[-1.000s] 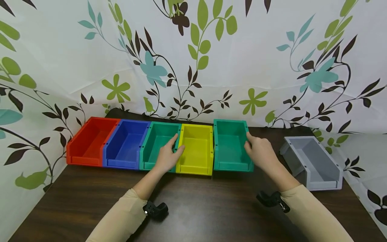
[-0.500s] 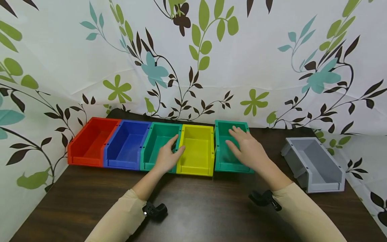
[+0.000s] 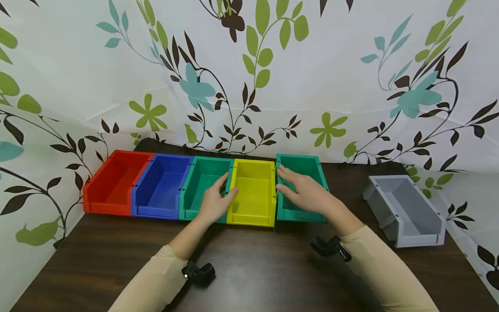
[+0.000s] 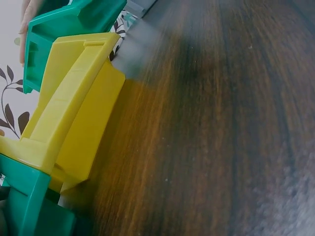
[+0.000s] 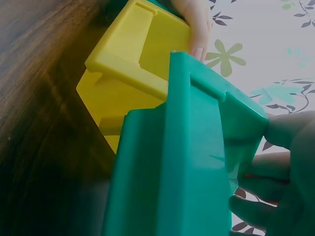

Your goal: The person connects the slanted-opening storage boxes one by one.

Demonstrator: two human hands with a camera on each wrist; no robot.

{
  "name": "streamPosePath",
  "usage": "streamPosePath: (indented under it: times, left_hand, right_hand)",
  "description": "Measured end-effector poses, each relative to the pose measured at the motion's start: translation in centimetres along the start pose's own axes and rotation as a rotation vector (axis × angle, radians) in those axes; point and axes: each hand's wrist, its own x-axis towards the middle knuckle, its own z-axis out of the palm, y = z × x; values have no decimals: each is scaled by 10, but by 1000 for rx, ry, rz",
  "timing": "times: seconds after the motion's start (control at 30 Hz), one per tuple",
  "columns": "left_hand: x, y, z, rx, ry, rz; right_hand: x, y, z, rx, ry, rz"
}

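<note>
Five plastic bins stand in a row: red (image 3: 113, 190), blue (image 3: 160, 195), green (image 3: 195, 190), yellow (image 3: 253, 199) and a second green one (image 3: 300, 212). My left hand (image 3: 214, 203) straddles the adjoining walls of the first green bin and the yellow bin, its thumb on the yellow side. My right hand (image 3: 308, 193) reaches over the second green bin, fingers stretched to its left wall. In the right wrist view, my fingers (image 5: 285, 130) touch that bin's rim; partly shaded, they hold nothing visible. That green bin sits right beside the yellow bin, its front slightly farther back.
A grey bin (image 3: 413, 208) stands angled at the right of the dark wooden table (image 3: 249, 268). A patterned cloth (image 3: 331, 86) hangs behind the bins. Each wrist carries a black camera mount.
My right hand has left the right wall of the second green bin and moved left across it to its left wall. The left hand and the bins have stayed put.
</note>
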Motion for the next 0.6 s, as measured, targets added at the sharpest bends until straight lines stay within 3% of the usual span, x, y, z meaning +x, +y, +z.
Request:
streamPosePath:
  times: [0.27, 0.6]
  left_hand:
    - [1, -2, -1, 15, -9, 2]
    - [1, -1, -1, 18, -17, -4]
  right_hand:
    - [1, -1, 8, -31, -47, 26]
    - [0, 2, 20, -40, -35, 50]
